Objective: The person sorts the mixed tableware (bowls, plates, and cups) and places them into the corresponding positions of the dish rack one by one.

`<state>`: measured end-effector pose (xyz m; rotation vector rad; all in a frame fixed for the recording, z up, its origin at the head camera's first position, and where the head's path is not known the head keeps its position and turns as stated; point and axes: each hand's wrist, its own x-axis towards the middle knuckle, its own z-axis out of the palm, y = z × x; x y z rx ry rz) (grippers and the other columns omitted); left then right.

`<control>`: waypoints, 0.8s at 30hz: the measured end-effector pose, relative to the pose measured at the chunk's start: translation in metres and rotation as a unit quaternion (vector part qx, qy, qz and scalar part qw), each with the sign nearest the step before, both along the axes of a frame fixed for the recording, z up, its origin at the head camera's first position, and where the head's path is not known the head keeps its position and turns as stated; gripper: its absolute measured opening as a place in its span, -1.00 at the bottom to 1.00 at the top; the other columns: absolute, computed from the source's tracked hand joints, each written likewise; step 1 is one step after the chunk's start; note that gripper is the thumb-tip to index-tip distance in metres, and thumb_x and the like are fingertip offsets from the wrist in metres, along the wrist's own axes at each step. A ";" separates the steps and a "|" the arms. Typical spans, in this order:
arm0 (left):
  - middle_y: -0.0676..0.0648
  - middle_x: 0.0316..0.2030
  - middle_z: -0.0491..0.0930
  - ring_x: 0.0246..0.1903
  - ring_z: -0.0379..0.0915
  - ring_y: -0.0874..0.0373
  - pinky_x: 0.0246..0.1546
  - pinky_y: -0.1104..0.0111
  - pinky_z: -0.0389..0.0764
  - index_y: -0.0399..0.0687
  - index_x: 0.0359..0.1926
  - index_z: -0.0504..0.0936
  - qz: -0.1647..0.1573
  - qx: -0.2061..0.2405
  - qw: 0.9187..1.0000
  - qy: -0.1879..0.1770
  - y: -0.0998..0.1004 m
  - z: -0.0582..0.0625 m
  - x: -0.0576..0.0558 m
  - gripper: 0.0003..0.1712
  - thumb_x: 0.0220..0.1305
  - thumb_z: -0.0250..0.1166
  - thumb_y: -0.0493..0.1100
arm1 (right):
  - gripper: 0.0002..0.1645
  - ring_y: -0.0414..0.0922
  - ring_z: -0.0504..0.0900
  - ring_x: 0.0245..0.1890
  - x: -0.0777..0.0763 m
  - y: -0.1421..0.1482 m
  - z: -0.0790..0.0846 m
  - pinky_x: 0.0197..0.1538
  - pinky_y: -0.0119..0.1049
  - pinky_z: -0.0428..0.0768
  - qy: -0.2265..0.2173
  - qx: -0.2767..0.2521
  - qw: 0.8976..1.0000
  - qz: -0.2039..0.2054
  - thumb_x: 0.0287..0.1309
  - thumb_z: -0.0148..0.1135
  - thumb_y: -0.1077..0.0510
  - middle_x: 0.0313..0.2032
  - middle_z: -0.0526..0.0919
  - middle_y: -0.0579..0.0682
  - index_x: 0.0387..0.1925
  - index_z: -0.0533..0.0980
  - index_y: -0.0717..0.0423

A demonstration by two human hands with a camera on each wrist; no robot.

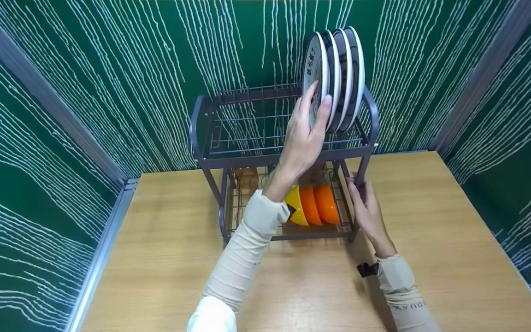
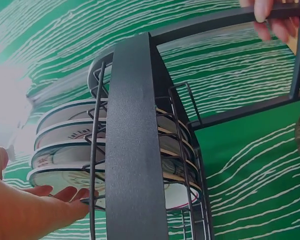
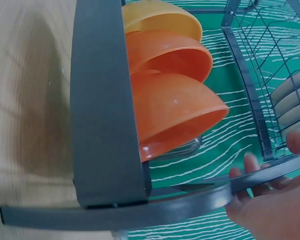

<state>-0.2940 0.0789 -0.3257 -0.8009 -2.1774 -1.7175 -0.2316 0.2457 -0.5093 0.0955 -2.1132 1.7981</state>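
Observation:
Several round, white-rimmed plates point(image 1: 357, 76) stand on edge in a row at the right of the upper tier of a dark metal dish rack point(image 1: 247, 161). My left hand point(image 1: 302, 138) reaches up to the leftmost plate point(image 2: 45, 176). Its fairly straight fingers point(image 2: 67, 194) touch that plate's patterned face, while the thumb lies by the rim in the head view. Lower down, my right hand point(image 1: 369, 214) holds the rack's right side post. Its fingers curl round the dark frame bar point(image 3: 267, 173) in the right wrist view.
On the lower tier, one yellow bowl point(image 1: 296, 207) and two orange bowls point(image 1: 327, 205) stand tilted in a row, partly behind my left forearm. A clear glass item point(image 3: 182, 150) shows behind them. Green walls with white streaks enclose the wooden table point(image 1: 164, 258).

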 end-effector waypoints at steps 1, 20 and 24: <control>0.06 0.40 0.08 0.30 0.03 0.31 0.34 0.26 0.13 0.09 0.45 0.06 0.005 -0.002 1.000 0.005 -0.002 -0.001 0.003 -0.36 0.45 -0.10 0.14 | -0.49 0.11 0.34 0.24 0.003 0.000 0.001 0.32 0.04 0.23 0.002 0.008 1.000 0.000 0.41 -0.05 0.13 0.18 0.41 0.26 0.27 0.20 0.30; 0.04 0.42 0.08 0.37 -0.02 0.20 0.36 0.19 0.08 0.01 0.44 0.08 0.095 -0.054 0.985 0.132 -0.063 -0.066 0.071 -0.36 0.46 -0.12 0.12 | -0.25 -0.01 0.03 0.38 0.045 0.012 -0.011 0.36 0.18 -0.01 0.054 0.148 0.987 -0.031 0.36 0.03 0.14 0.42 -0.02 -0.09 0.46 -0.02 -0.21; -0.04 0.40 0.13 0.36 0.02 0.13 0.35 0.20 0.12 -0.10 0.42 0.12 0.123 -0.074 0.976 0.163 -0.080 -0.094 0.085 -0.37 0.46 -0.09 0.08 | -0.22 0.01 -0.02 0.39 0.058 0.011 -0.013 0.33 0.29 -0.07 0.053 0.174 0.983 -0.033 0.35 0.04 0.13 0.44 -0.08 -0.13 0.47 -0.05 -0.20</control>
